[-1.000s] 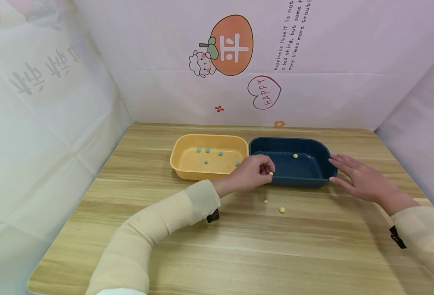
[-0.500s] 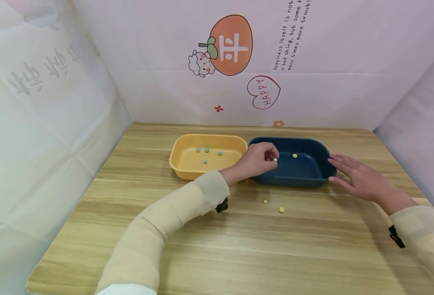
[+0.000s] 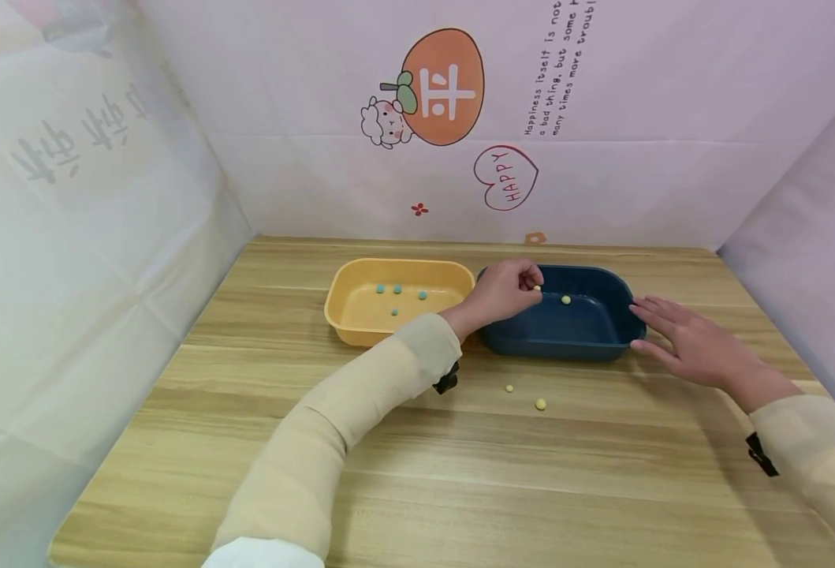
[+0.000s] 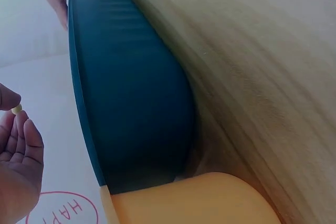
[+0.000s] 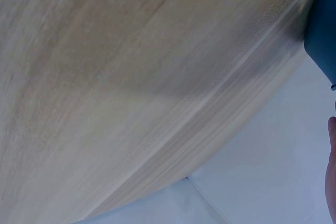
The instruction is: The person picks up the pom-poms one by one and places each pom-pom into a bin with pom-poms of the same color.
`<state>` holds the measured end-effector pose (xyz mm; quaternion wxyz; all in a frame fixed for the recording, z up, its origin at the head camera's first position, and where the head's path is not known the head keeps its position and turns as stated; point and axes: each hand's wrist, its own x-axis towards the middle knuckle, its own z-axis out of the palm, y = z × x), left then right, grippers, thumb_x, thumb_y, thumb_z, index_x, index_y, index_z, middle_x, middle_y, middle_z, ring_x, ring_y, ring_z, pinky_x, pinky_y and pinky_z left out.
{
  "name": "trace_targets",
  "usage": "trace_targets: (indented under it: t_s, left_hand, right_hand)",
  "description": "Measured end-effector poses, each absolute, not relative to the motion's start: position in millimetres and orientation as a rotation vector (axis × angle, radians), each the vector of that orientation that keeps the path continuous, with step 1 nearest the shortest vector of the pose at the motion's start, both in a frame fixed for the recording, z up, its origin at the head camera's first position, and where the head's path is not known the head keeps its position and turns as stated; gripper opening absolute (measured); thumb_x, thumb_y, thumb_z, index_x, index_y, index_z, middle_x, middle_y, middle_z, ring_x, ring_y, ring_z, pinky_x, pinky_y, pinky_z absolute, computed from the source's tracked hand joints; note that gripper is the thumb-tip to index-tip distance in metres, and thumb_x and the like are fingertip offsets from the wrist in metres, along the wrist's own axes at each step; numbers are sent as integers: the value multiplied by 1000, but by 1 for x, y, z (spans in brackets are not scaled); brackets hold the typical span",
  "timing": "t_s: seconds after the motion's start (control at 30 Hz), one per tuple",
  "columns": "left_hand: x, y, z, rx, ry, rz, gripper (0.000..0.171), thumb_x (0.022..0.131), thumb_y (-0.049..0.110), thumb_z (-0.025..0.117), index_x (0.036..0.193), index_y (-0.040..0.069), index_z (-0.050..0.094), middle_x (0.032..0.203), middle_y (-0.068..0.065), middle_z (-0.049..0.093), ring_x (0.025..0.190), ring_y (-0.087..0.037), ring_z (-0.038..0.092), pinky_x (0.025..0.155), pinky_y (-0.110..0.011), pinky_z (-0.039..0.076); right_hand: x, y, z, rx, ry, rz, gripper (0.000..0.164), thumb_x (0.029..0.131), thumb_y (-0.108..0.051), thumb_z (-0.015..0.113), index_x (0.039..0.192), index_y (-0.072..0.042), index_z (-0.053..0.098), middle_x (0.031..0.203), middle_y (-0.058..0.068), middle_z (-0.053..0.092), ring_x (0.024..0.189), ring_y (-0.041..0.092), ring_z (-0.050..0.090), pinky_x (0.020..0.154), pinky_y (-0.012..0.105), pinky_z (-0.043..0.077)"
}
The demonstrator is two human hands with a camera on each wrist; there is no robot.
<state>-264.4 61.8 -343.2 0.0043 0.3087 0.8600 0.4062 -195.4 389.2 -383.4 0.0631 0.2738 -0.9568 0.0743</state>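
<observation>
My left hand pinches a small yellow ball between thumb and fingertips, over the left part of the dark blue tray. Inside that tray lies another yellow ball. My right hand has its fingers extended, fingertips at the tray's right rim. On the table in front of the tray are two more yellow balls, a smaller one and a larger one. In the right wrist view only a sliver of the right hand shows at the edge.
A yellow tray holding several small blue balls stands directly left of the blue one. Both are on a wooden table. White printed cloth hangs behind the table and along its sides.
From the blue tray's front left corner, my left hand has moved away from me and slightly right, over the tray, carrying the yellow ball. My right hand stays at the rim.
</observation>
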Motion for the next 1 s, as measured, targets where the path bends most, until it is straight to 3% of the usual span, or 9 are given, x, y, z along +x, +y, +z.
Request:
trace_targets:
  t_s: [1.0]
  left_hand:
    - [-281, 85, -359, 899, 2724, 1153, 8, 91, 12, 68, 96, 10, 63, 89, 3, 60, 76, -8, 55, 69, -13, 45]
  right_hand:
    - [-195, 389, -384, 838, -2897, 222, 65, 95, -33, 63, 143, 6, 42, 147, 29, 35, 138, 44, 28, 116, 49, 16]
